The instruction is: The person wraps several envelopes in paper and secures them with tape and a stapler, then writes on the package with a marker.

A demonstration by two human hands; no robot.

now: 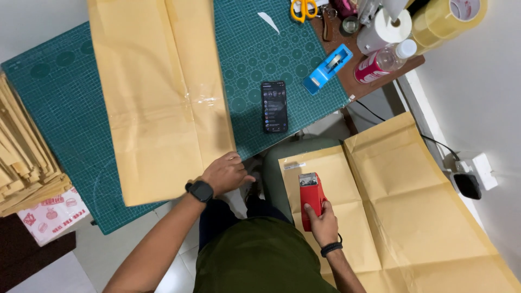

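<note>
1. Stack of folded brown paper [21, 157], at the far left edge of the worktop, lay beside a printed white-and-red bag [51, 214] below it.
2. Green cutting mat [65, 108] covered most of the worktop.
3. Long sheet of brown kraft paper [163, 92] lay lengthwise on the mat, its near end overhanging the mat's edge; a strip of clear tape crossed it at mid-length.
4. Left hand [225, 172], with a black watch on the wrist, rested on the near right corner of that sheet, fingers curled loosely and pressing down on the paper.
5. Black phone [274, 106], screen lit, lay flat on the mat just right of the sheet.
6. Blue tape dispenser [327, 68] sat tilted at the mat's right edge; yellow-handled scissors [303, 9] lay beyond it.
7. Right hand [323, 220] was closed around a red handheld tape dispenser [312, 198], held upright over a second brown sheet.
8. Second brown paper sheet [412, 206], creased into panels, lay spread lower down, right of the worktop.
9. Clear bottle with a red label [380, 62] lay on its side, cap on; contents could not be told. A white paper roll [386, 27] and a roll of clear tape [448, 19] lay close by.
10. White wall plug with black adapter [472, 176] sat at the far right.
</note>
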